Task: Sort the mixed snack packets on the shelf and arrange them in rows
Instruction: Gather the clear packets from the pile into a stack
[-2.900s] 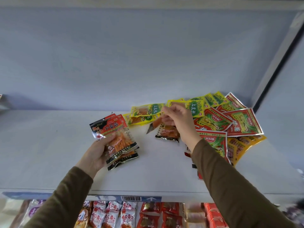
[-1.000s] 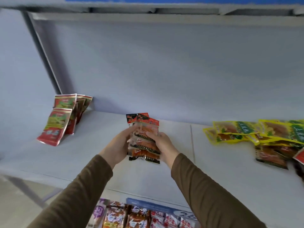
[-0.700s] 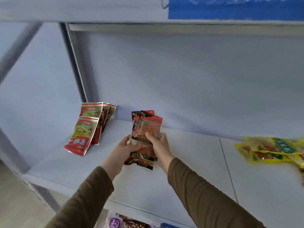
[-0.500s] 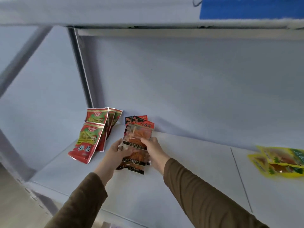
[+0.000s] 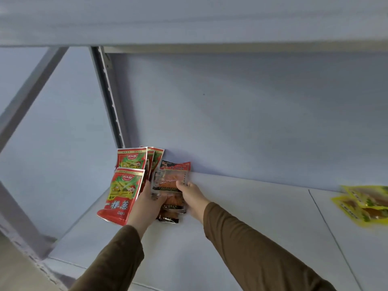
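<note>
At the white shelf's (image 5: 262,217) ten o'clock corner, your left hand (image 5: 147,203) and right hand (image 5: 192,195) clasped a fanned stack of orange-and-black clear-windowed snack packets (image 5: 171,181), setting it beside the standing row of red-and-green foil packets (image 5: 123,185). Loose yellow packets (image 5: 365,203) at three o'clock remained unsorted.

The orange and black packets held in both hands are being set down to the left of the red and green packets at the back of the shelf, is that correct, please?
Not quite: the head view shows the orange and black packets, held by the left hand and right hand, to the right of the red and green packets.
</note>
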A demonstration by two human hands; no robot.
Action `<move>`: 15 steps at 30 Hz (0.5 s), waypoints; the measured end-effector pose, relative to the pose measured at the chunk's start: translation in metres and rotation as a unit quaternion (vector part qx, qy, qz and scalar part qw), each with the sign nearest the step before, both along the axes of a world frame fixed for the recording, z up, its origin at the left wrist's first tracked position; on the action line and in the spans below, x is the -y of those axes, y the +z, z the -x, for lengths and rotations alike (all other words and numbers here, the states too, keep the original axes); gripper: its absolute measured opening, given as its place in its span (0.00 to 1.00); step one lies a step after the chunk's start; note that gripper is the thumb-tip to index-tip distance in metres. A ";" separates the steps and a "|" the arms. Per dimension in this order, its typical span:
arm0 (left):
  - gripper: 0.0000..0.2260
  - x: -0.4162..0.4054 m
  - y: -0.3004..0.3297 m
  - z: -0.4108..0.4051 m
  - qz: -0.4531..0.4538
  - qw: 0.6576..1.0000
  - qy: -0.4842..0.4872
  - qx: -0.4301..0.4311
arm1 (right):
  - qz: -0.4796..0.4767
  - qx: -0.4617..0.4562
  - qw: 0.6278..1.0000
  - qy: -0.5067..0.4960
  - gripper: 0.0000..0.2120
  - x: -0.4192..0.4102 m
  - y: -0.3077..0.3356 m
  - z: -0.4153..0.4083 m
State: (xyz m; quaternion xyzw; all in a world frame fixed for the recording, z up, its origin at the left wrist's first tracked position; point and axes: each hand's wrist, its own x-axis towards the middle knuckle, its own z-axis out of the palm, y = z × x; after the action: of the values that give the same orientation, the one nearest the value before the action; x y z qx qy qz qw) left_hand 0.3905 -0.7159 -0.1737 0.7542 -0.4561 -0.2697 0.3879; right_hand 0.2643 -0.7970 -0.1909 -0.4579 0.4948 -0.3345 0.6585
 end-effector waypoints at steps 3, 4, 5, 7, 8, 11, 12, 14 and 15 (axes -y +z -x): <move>0.25 -0.002 -0.005 -0.006 0.011 0.999 -0.025 0.022 | 0.052 -0.029 0.998 -0.022 0.27 -0.012 0.000 0.003; 0.25 -0.003 -0.006 -0.007 0.018 0.999 -0.032 0.027 | 0.053 -0.021 0.998 -0.030 0.27 -0.017 -0.002 0.002; 0.24 -0.004 -0.008 -0.007 0.025 0.998 -0.038 0.032 | 0.052 -0.008 0.998 -0.040 0.26 -0.023 -0.004 0.000; 0.22 -0.006 -0.010 -0.006 0.040 0.998 -0.042 0.039 | 0.062 0.020 0.996 -0.064 0.22 -0.034 -0.010 -0.009; 0.23 -0.007 -0.010 -0.007 0.044 0.997 -0.041 0.049 | 0.067 0.032 0.994 -0.075 0.21 -0.037 -0.012 -0.014; 0.26 -0.007 -0.014 -0.010 0.029 0.993 -0.047 0.101 | 0.066 0.036 0.992 -0.098 0.24 -0.043 -0.011 -0.024; 0.27 -0.008 -0.016 -0.012 0.026 0.992 -0.052 0.113 | 0.066 0.035 0.993 -0.097 0.24 -0.044 -0.009 -0.024; 0.28 -0.009 -0.018 -0.013 0.029 0.990 -0.063 0.121 | 0.068 0.030 0.993 -0.088 0.24 -0.045 -0.006 -0.021; 0.29 -0.011 -0.019 -0.014 0.032 0.990 -0.068 0.123 | 0.070 0.024 0.993 -0.088 0.24 -0.045 -0.006 -0.018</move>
State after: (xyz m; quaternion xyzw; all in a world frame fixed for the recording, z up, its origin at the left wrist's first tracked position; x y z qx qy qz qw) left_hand 0.4043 -0.7052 -0.1925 0.7361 -0.5589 -0.1853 0.3338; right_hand 0.2819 -0.7518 -0.1966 -0.4490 0.4926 -0.4362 0.6045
